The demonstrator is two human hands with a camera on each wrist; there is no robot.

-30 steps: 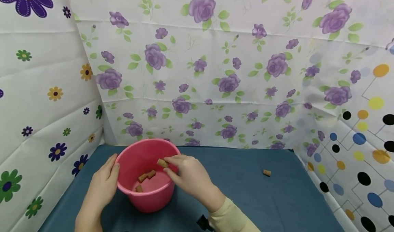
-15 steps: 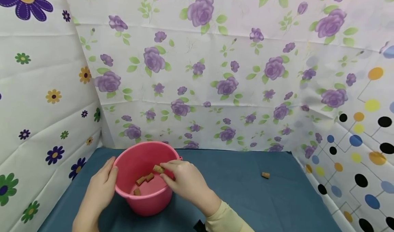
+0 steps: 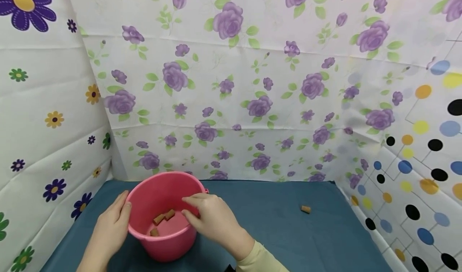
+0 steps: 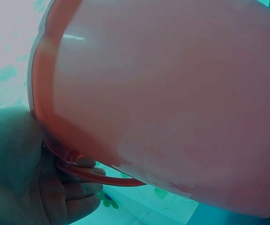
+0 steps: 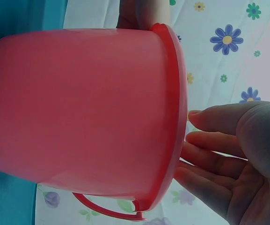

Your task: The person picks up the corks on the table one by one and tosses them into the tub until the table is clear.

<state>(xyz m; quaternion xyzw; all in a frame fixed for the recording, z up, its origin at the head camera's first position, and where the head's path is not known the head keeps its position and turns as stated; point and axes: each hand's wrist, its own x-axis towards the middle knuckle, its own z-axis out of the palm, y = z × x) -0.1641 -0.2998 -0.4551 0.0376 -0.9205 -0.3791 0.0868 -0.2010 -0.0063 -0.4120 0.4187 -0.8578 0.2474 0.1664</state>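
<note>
A pink plastic bucket (image 3: 167, 246) stands upright on the dark blue cloth. My left hand (image 3: 110, 224) grips its left rim, and the left wrist view shows those fingers (image 4: 81, 192) behind the rim and thin handle. Over the right part of the opening reaches my right hand (image 3: 214, 220), thumb and forefinger apart with nothing between them. In the right wrist view its fingers (image 5: 214, 159) extend past the rim. Three brown corks show on the bucket's floor: one cork (image 3: 159, 219), a second cork (image 3: 169, 214) and a third cork (image 3: 154, 232). The near wall hides part of the floor.
Another cork (image 3: 305, 209) lies on the blue cloth (image 3: 274, 240) to the right. A floral sheet (image 3: 231, 103) hangs at the back. Patterned sheets close off the left side (image 3: 54, 143) and right side (image 3: 415, 191).
The cork that my right hand pinched over the bucket has left its fingers, which now stand apart. My left hand keeps its hold on the rim. The head view has shifted slightly.
</note>
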